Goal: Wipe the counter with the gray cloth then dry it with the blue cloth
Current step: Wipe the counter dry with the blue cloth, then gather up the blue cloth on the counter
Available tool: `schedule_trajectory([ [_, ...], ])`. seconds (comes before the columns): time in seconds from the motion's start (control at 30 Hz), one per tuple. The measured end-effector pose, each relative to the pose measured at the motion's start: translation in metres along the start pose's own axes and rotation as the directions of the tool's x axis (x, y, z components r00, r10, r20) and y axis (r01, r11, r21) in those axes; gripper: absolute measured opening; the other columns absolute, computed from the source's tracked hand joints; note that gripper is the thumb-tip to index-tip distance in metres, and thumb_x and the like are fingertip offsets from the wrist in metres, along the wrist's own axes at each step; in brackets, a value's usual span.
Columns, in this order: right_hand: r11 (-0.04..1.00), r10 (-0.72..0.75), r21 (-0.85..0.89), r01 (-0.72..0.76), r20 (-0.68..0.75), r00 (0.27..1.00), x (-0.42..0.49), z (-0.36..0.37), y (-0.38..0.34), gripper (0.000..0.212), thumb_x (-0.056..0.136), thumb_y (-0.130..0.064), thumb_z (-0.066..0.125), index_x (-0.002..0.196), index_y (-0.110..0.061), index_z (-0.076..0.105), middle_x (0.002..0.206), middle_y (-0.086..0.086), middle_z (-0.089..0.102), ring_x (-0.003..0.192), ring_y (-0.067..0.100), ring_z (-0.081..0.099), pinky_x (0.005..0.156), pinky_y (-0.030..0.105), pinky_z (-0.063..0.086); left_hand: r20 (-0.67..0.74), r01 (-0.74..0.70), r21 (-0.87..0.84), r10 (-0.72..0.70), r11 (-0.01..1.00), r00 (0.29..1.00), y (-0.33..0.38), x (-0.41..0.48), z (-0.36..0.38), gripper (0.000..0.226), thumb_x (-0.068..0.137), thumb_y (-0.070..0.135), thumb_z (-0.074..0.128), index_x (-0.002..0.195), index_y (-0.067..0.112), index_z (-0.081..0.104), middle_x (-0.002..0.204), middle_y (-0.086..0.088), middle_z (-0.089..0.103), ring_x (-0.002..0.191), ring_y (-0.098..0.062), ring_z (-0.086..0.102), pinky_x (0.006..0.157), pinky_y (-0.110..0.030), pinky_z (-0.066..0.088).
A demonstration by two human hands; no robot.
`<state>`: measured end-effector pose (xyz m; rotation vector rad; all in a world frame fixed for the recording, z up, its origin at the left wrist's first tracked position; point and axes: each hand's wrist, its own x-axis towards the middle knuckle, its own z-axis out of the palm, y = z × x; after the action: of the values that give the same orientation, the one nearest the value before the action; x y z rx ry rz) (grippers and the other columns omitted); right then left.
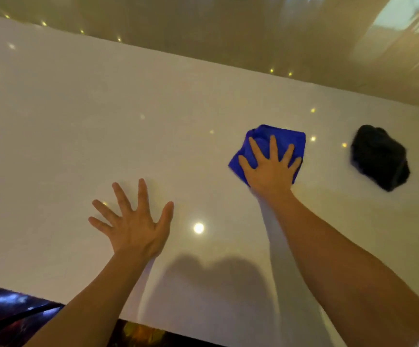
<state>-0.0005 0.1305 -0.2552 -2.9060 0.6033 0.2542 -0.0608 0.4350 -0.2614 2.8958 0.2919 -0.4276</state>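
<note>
Drying seems underway: the right hand (269, 169) presses flat, fingers spread, on the blue cloth (282, 140); the gray cloth (379, 157) lies aside on the bench (103, 121); the left hand (134, 225) rests released.

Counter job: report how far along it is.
Done, apparently: the gray cloth lies bunched and untouched at the right. In hand: the right hand presses the blue cloth flat on the counter; the left hand is spread, empty. Left: drying the remaining surface; wetness can't be judged.
</note>
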Motion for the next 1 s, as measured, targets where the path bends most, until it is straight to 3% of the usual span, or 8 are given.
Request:
schedule_trajectory([
  [0.1, 0.999, -0.035, 0.037, 0.036, -0.014, 0.999, -0.024, 0.016, -0.037, 0.071, 0.094, -0.076, 0.024, 0.159, -0.050, 0.012, 0.174, 0.005, 0.008, 0.154, 0.053, -0.001, 0.121, 0.072, 0.003, -0.003, 0.002, 0.013, -0.002, 1.000, 1.000, 0.002, 0.002, -0.002, 0.093, 0.073, 0.093, 0.000, 0.151, 0.048, -0.020, 0.166, -0.003, -0.027, 0.147, -0.050, -0.026, 0.113, -0.069, -0.016],
  [0.17, 0.971, -0.236, 0.029, 0.238, -0.054, 0.970, -0.094, 0.036, -0.045, 0.068, 0.095, -0.072, 0.032, 0.158, -0.049, 0.023, 0.173, 0.004, 0.016, 0.154, 0.053, 0.004, 0.121, 0.072, 0.005, 0.021, -0.005, 0.022, 0.005, 1.000, 1.000, 0.003, 0.003, -0.005, 0.093, 0.073, 0.093, 0.001, 0.152, 0.047, -0.020, 0.166, -0.003, -0.026, 0.147, -0.050, -0.024, 0.113, -0.070, -0.013],
  [0.33, 0.856, -0.517, 0.028, 0.516, 0.031, 0.856, -0.212, 0.052, 0.040, 0.065, 0.092, -0.075, 0.039, 0.153, -0.056, 0.030, 0.171, -0.003, 0.024, 0.156, 0.047, 0.011, 0.119, 0.071, 0.018, 0.025, 0.020, 0.057, -0.021, 0.998, 0.999, 0.010, 0.002, -0.004, 0.097, 0.072, 0.093, 0.001, 0.154, 0.044, -0.015, 0.168, -0.006, -0.020, 0.147, -0.055, -0.019, 0.113, -0.072, -0.010],
  [0.4, 0.918, -0.396, -0.033, 0.396, -0.003, 0.918, -0.176, 0.034, 0.091, 0.064, 0.091, -0.073, 0.041, 0.152, -0.055, 0.035, 0.169, -0.001, 0.029, 0.155, 0.048, 0.016, 0.117, 0.071, 0.023, 0.019, 0.007, 0.056, -0.008, 0.998, 1.000, 0.012, 0.001, 0.000, 0.097, 0.072, 0.094, 0.002, 0.154, 0.044, -0.013, 0.168, -0.006, -0.019, 0.146, -0.055, -0.019, 0.113, -0.072, -0.012],
  [0.47, 0.994, -0.097, -0.049, 0.097, -0.007, 0.995, -0.114, 0.010, 0.118, 0.068, 0.091, -0.075, 0.031, 0.155, -0.054, 0.024, 0.172, 0.001, 0.020, 0.155, 0.049, 0.010, 0.120, 0.071, 0.016, 0.011, -0.013, 0.055, 0.012, 0.998, 1.000, 0.012, -0.001, 0.001, 0.096, 0.073, 0.093, 0.003, 0.154, 0.044, -0.012, 0.168, -0.007, -0.018, 0.146, -0.055, -0.019, 0.113, -0.072, -0.012],
  [0.6, 0.969, 0.247, 0.027, -0.246, -0.022, 0.969, -0.043, 0.003, 0.072, 0.073, 0.093, -0.077, 0.016, 0.159, -0.050, 0.002, 0.174, 0.005, 0.004, 0.155, 0.050, -0.002, 0.121, 0.072, 0.004, -0.002, -0.029, 0.049, 0.029, 0.998, 1.000, 0.017, -0.007, 0.002, 0.094, 0.075, 0.092, 0.006, 0.155, 0.044, -0.012, 0.168, -0.008, -0.019, 0.147, -0.054, -0.020, 0.113, -0.071, -0.012],
  [0.87, 0.942, -0.333, 0.066, 0.329, 0.058, 0.941, -0.223, 0.047, -0.015, 0.072, 0.092, -0.072, 0.039, 0.158, -0.043, 0.028, 0.172, 0.004, 0.020, 0.156, 0.049, 0.008, 0.121, 0.071, 0.012, 0.031, -0.158, 0.024, 0.157, 0.987, 0.987, 0.048, -0.034, -0.009, 0.088, 0.085, 0.082, 0.009, 0.159, 0.035, -0.001, 0.169, -0.011, -0.011, 0.148, -0.053, -0.014, 0.114, -0.070, -0.009],
  [1.0, 0.907, -0.349, 0.283, 0.311, 0.095, 0.932, -0.259, 0.026, 0.015, 0.067, 0.095, -0.063, 0.049, 0.155, -0.034, 0.042, 0.168, 0.005, 0.029, 0.157, 0.039, 0.018, 0.125, 0.061, 0.021, 0.035, -0.277, -0.031, 0.278, 0.960, 0.960, 0.055, -0.068, -0.008, 0.085, 0.089, 0.075, 0.010, 0.159, 0.026, 0.016, 0.169, -0.012, 0.001, 0.152, -0.047, -0.004, 0.118, -0.066, -0.004],
])
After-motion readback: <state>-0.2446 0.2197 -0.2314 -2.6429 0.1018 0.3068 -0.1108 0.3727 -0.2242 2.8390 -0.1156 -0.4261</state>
